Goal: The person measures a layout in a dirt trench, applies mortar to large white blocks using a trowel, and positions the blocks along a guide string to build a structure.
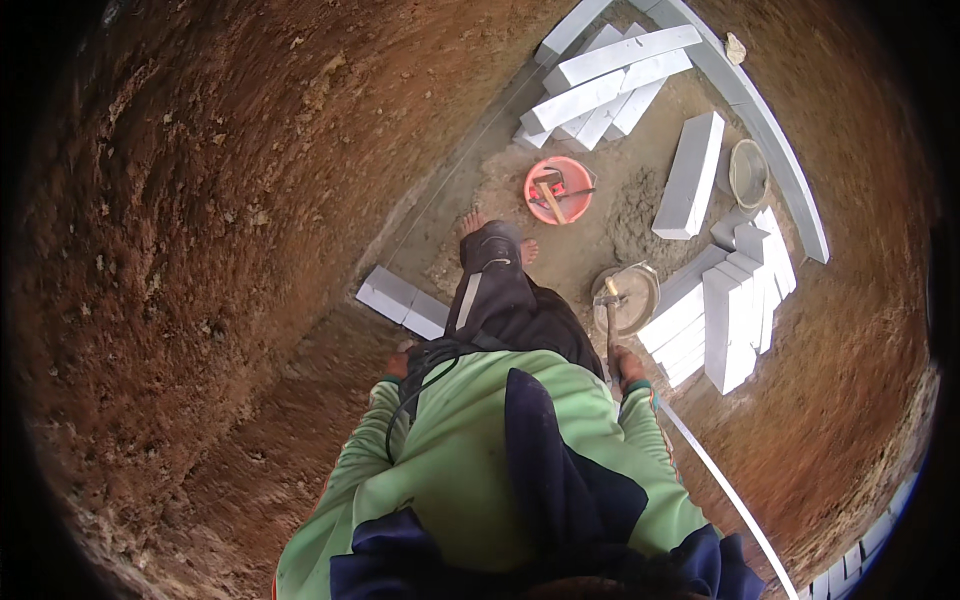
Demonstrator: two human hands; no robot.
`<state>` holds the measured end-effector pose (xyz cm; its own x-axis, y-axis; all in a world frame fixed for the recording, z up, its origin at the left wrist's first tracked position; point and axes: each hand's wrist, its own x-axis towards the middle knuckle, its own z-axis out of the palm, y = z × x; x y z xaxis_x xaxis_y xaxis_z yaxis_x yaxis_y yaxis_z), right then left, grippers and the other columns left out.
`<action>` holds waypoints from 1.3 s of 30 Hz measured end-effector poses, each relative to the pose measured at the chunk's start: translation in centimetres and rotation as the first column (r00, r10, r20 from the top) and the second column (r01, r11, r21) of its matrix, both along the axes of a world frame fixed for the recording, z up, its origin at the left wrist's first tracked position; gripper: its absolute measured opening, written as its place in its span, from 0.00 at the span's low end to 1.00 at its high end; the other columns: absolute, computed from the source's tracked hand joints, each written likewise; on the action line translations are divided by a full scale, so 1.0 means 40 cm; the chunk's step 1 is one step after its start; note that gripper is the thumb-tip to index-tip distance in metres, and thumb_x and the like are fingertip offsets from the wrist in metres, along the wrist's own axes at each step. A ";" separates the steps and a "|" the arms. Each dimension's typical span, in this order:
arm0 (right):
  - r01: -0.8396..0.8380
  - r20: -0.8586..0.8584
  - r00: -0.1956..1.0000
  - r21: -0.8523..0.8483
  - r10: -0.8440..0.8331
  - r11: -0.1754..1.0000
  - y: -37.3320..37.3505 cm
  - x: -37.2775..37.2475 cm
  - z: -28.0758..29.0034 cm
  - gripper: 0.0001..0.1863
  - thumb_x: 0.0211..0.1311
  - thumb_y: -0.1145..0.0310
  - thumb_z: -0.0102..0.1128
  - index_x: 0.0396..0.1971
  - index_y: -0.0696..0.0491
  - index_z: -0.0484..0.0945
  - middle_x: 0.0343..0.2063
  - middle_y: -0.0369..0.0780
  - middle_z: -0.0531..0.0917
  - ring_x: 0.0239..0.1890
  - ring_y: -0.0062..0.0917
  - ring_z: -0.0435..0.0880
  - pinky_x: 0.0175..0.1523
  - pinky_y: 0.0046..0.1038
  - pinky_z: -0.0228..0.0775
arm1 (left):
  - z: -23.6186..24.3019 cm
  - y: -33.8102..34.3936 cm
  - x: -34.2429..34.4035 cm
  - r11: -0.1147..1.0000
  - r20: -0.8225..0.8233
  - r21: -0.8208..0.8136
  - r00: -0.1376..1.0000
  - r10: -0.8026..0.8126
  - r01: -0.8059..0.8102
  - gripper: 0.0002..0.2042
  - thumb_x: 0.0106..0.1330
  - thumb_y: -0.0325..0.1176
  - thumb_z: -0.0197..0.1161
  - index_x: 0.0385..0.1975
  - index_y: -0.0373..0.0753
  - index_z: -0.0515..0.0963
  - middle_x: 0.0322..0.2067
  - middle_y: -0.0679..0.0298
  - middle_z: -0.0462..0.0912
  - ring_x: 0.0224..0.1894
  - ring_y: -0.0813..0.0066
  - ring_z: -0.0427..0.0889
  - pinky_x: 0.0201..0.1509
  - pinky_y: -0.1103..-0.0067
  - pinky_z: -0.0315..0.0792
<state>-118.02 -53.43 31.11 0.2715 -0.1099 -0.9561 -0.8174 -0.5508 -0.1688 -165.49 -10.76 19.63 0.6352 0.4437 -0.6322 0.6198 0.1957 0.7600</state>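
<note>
Low at my right side, my right hand (628,368) is closed round the lower end of a narrow brown tool (611,325). Its yellowish upper end overlaps a round mortar bucket (638,305); the tool's exact kind is unclear. My left hand (402,362) hangs by my left hip near pale blocks (403,300). Its fingers are mostly hidden beside my dark trousers and a black cord (405,405). A white strip (730,490) runs from near my right wrist toward the lower right.
A red bucket (575,208) with a wooden-handled tool stands ahead of my bare feet. Block piles (600,90) lie beyond it, others (735,310) at right. Wet mortar (638,215) sits beside a long block (690,175) and another bucket (748,175). Earth walls (200,220) enclose the pit.
</note>
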 end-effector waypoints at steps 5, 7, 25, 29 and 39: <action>0.100 0.071 0.993 -0.046 -0.097 0.994 -0.031 -0.014 0.068 0.16 0.73 0.55 0.51 0.47 0.52 0.78 0.29 0.42 0.84 0.24 0.28 0.80 0.28 0.34 0.74 | 0.096 0.038 0.275 0.977 -0.384 -0.166 0.921 0.065 -0.138 0.25 0.70 0.45 0.64 0.61 0.35 0.75 0.48 0.60 0.84 0.49 0.71 0.81 0.52 0.73 0.76; 0.092 0.046 0.995 -0.002 -0.092 0.996 0.046 -0.055 0.051 0.16 0.72 0.56 0.52 0.45 0.52 0.79 0.30 0.40 0.84 0.25 0.27 0.80 0.29 0.32 0.73 | 0.115 0.128 0.234 0.938 -0.387 -0.204 0.904 0.185 -0.279 0.26 0.70 0.45 0.66 0.61 0.35 0.74 0.46 0.60 0.84 0.45 0.74 0.81 0.48 0.74 0.76; 0.327 0.076 0.944 -0.089 -0.321 0.941 0.075 -0.197 -0.063 0.24 0.68 0.52 0.59 0.47 0.61 0.82 0.40 0.45 0.85 0.39 0.33 0.83 0.47 0.39 0.75 | 0.141 0.248 0.091 0.861 -0.313 -0.302 0.896 0.316 -0.409 0.19 0.73 0.35 0.62 0.60 0.38 0.74 0.49 0.65 0.80 0.54 0.72 0.78 0.60 0.73 0.71; 0.416 0.049 0.909 -0.088 -0.413 0.905 -0.056 -0.135 -0.140 0.27 0.67 0.51 0.60 0.50 0.62 0.80 0.43 0.44 0.85 0.41 0.34 0.83 0.49 0.38 0.74 | 0.199 0.195 0.171 0.846 -0.379 -0.325 0.878 0.293 -0.423 0.18 0.74 0.36 0.60 0.61 0.39 0.73 0.50 0.64 0.80 0.55 0.71 0.78 0.60 0.73 0.71; 0.137 -0.021 0.990 -0.071 -0.138 0.988 0.070 0.120 -0.067 0.19 0.69 0.53 0.58 0.41 0.56 0.82 0.31 0.41 0.85 0.27 0.37 0.82 0.37 0.39 0.77 | 0.277 -0.010 0.118 0.763 -0.406 -0.115 0.731 0.548 -0.636 0.24 0.69 0.45 0.66 0.62 0.44 0.74 0.56 0.64 0.82 0.49 0.70 0.83 0.48 0.73 0.76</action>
